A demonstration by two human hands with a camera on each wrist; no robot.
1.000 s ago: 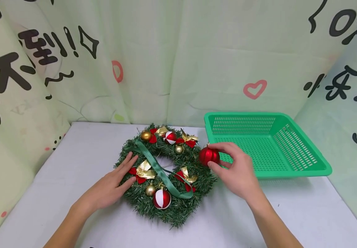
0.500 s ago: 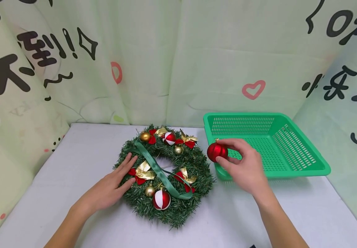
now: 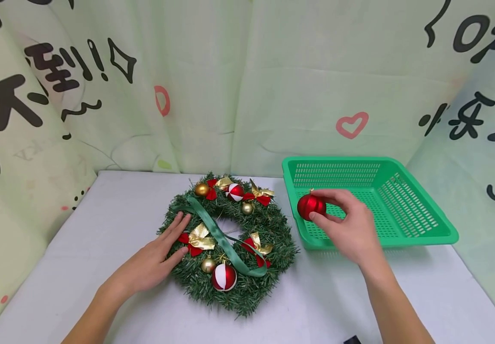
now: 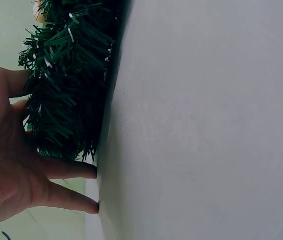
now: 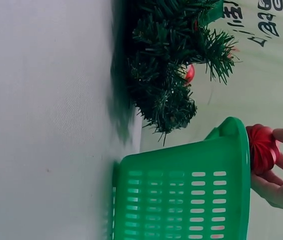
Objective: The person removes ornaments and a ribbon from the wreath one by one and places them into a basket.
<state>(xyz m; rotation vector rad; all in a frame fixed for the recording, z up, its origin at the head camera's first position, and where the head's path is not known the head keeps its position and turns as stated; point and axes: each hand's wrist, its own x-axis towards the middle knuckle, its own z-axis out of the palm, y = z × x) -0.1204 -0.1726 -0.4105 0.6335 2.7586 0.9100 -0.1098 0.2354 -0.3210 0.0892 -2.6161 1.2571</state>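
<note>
A shiny red ribbed Christmas ball (image 3: 310,207) is pinched between the thumb and fingers of my right hand (image 3: 350,224). It hangs over the left rim of a green plastic basket (image 3: 427,229). In the right wrist view the red ball (image 5: 263,150) shows just above the basket's rim. My left hand (image 3: 157,260) rests on the left side of a green wreath (image 3: 243,296), fingers straight and spread. From the left wrist view, two fingertips touch the tabletop beside the wreath (image 4: 64,100). Bows, gold balls and red-white balls sit on the wreath, with a green ribbon (image 3: 226,241) across it.
The basket stands at the right rear of the white table (image 3: 299,310), close to the wreath. A printed curtain (image 3: 247,86) encloses the back and sides. A small black object (image 3: 352,340) shows at the bottom edge.
My right hand has carried the red Christmas ball rightward, from the wreath's right edge to over the basket's left side. My left hand and the wreath have stayed put.
</note>
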